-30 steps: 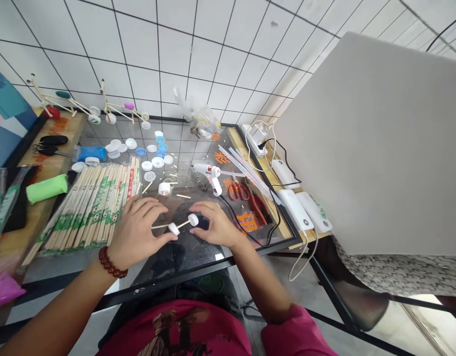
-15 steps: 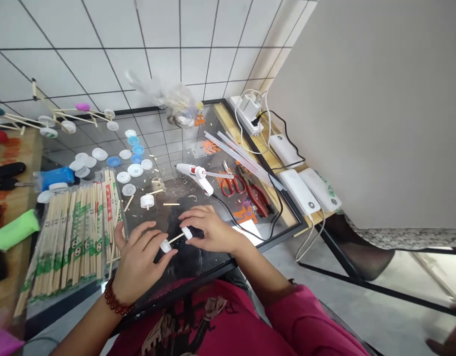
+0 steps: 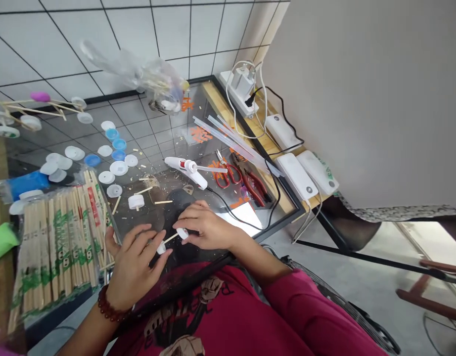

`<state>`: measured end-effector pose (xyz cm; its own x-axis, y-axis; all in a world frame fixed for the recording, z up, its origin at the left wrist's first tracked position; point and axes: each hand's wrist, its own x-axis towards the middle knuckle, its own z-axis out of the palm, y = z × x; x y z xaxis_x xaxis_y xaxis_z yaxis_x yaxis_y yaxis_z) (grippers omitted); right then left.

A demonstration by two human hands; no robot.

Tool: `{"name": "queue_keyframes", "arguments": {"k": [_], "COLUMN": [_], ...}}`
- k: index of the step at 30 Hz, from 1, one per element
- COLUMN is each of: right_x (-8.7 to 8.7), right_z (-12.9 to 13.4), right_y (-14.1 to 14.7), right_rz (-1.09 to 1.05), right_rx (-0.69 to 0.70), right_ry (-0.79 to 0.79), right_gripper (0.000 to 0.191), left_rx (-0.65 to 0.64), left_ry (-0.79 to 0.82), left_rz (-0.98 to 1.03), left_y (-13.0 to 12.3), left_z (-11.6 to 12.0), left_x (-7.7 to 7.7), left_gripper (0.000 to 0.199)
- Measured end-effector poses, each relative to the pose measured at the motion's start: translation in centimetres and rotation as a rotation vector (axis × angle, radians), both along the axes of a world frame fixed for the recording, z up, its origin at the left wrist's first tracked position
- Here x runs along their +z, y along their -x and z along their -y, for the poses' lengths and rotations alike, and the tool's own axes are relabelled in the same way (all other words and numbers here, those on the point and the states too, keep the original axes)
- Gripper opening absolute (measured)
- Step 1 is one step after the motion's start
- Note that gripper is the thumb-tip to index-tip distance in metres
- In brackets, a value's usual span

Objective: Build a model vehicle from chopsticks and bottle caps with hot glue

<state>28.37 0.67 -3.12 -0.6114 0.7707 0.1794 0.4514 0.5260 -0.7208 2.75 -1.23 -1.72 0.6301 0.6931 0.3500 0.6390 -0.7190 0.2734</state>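
Between my two hands is a short wooden stick [image 3: 171,238] with a white bottle cap on each end, like a wheel axle. My left hand [image 3: 137,262] pinches the left bottle cap [image 3: 161,247] between thumb and finger. At the other end, my right hand [image 3: 204,226] grips the right bottle cap [image 3: 182,233]. Just beyond my hands lie a white cap piece with a stick stub [image 3: 136,201] and a loose bit of stick [image 3: 163,201]. A white glue gun [image 3: 187,171] rests on the dark glass tabletop, a glue stick in its back end.
Wrapped chopsticks [image 3: 59,242] cover the left side, with white and blue caps [image 3: 118,168] behind them. Red-handled scissors [image 3: 228,175], pliers [image 3: 254,188] and clear glue sticks [image 3: 239,143] lie at right. The glue gun's cord runs to a power strip [image 3: 240,94]. Stick-and-cap frames [image 3: 38,110] stand back left.
The camera view has shifted, so the table contents sit further left and higher. Both hands still hold the capped stick, with little change in their grip.
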Motion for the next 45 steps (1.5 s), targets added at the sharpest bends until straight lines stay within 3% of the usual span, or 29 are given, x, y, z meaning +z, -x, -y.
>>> {"name": "queue_keyframes", "arguments": {"k": [6, 10, 18, 31, 39, 45], "right_x": [0.0, 0.2, 0.1, -0.2, -0.5, -0.2], "right_z": [0.2, 0.3, 0.2, 0.1, 0.3, 0.1], "right_y": [0.1, 0.1, 0.1, 0.1, 0.2, 0.1], "right_rz": [-0.010, -0.010, 0.023, 0.030, -0.001, 0.017], "right_rx": [-0.042, -0.051, -0.035, -0.023, -0.054, -0.038], "right_ry": [0.014, 0.005, -0.024, -0.008, -0.022, 0.014], "right_gripper": [0.035, 0.030, 0.025, 0.026, 0.034, 0.067], "left_rx": [0.075, 0.042, 0.122, 0.145, 0.157, 0.254], "left_ry": [-0.015, -0.025, 0.061, 0.065, 0.026, 0.012], "left_rz": [0.028, 0.026, 0.092, 0.070, 0.056, 0.055], "left_y": [-1.0, -2.8, -3.9, -4.3, -2.9, 0.1], "left_z": [0.4, 0.9, 1.3, 1.4, 1.7, 3.5], "left_x": [0.8, 1.3, 0.4, -0.3, 0.8, 0.6], "left_gripper": [0.038, 0.027, 0.020, 0.020, 0.033, 0.052]}}
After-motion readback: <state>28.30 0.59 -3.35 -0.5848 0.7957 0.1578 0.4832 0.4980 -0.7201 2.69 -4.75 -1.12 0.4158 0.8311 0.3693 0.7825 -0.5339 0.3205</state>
